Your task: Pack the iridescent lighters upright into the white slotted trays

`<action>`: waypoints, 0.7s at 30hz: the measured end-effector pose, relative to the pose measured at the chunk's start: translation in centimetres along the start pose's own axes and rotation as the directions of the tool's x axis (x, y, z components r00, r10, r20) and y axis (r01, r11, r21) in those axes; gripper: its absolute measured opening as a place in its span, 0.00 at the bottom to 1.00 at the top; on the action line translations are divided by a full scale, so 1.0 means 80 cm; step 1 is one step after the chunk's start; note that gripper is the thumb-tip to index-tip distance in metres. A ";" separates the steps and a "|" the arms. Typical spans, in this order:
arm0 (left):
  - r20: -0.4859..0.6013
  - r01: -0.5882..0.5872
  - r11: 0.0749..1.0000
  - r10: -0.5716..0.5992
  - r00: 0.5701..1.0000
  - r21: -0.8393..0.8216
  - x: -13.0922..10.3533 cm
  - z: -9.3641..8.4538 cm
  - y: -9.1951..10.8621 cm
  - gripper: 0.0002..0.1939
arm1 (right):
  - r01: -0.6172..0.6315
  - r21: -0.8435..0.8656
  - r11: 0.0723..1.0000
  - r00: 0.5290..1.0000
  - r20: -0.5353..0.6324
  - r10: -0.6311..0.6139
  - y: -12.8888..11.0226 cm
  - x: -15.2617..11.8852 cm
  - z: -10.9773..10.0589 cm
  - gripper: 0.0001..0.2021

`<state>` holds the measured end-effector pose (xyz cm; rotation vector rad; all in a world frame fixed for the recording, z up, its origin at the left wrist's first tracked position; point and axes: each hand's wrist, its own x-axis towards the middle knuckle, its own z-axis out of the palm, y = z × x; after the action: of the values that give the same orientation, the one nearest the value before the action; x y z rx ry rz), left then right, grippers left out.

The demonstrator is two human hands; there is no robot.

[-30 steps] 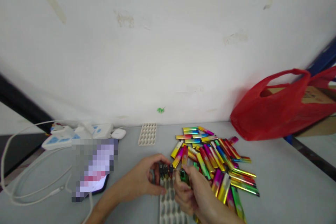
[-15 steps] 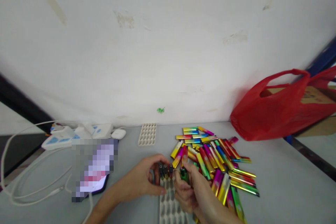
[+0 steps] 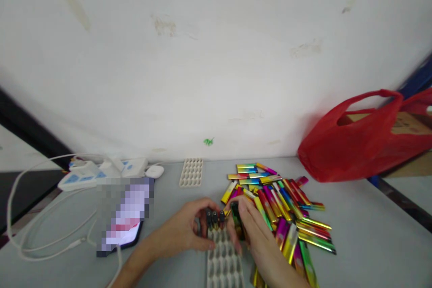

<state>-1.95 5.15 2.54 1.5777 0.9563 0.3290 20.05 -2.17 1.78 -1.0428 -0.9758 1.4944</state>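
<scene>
A pale tray with rows of hollows [image 3: 224,264] lies at the bottom middle. Black-topped lighters [image 3: 215,218] stand upright in its far row. My left hand [image 3: 187,229] curves around the tray's far left corner, thumb apart from the fingers, its fingertips partly hidden behind the lighters. Over the tray's right side, my right hand [image 3: 251,238] has its fingers closed around a dark green lighter [image 3: 237,216]. A pile of shiny multicoloured lighters [image 3: 270,202] spreads to the right of my right hand.
A second pale tray [image 3: 191,172] lies near the wall. On the left are a power strip [image 3: 79,179], white cables, a small white device [image 3: 155,171] and a phone [image 3: 130,218] with a blurred screen. A red bag [image 3: 351,153] holding a box stands at right.
My right hand has turned, and the green lighter in it now shows more of its length. My left hand stays by the upright lighters. The view has shifted slightly.
</scene>
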 end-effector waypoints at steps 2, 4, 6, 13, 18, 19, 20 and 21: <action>-0.002 0.006 1.000 -0.006 1.000 0.007 0.000 0.000 0.001 0.32 | 0.080 -0.080 0.994 0.996 -0.034 -0.083 -0.005 -0.001 -0.002 0.27; 0.001 0.012 1.000 -0.012 1.000 0.006 0.000 0.001 0.002 0.31 | 0.139 -0.131 0.982 0.990 -0.017 -0.142 -0.006 0.000 -0.007 0.23; 0.006 0.014 1.000 -0.014 1.000 -0.007 0.000 0.002 0.002 0.31 | 0.180 -0.177 0.967 0.983 0.017 -0.180 -0.004 0.003 -0.012 0.20; -0.012 0.017 1.000 -0.017 1.000 -0.022 -0.002 0.003 -0.002 0.33 | 0.232 -0.314 0.921 0.964 -0.055 -0.261 0.001 0.007 -0.019 0.15; 0.000 0.005 1.000 -0.005 1.000 -0.026 0.000 0.002 -0.003 0.32 | 0.242 -0.382 0.892 0.953 -0.079 -0.292 -0.004 0.006 -0.018 0.12; -0.002 0.002 1.000 -0.002 1.000 -0.018 0.000 0.002 -0.003 0.32 | 0.250 -0.413 0.876 0.949 -0.075 -0.306 -0.004 0.005 -0.018 0.11; -0.009 0.000 1.000 0.000 1.000 -0.009 0.000 0.002 -0.003 0.32 | 0.260 -0.448 0.856 0.943 -0.072 -0.324 -0.004 0.005 -0.018 0.10; -0.016 -0.001 1.000 0.001 1.000 -0.002 0.000 0.002 -0.003 0.32 | 0.271 -0.481 0.834 0.937 -0.066 -0.343 -0.003 0.005 -0.019 0.09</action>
<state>-1.98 5.01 2.29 1.5761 0.9671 0.3436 21.50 -1.66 1.56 -1.2435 -1.3625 0.9157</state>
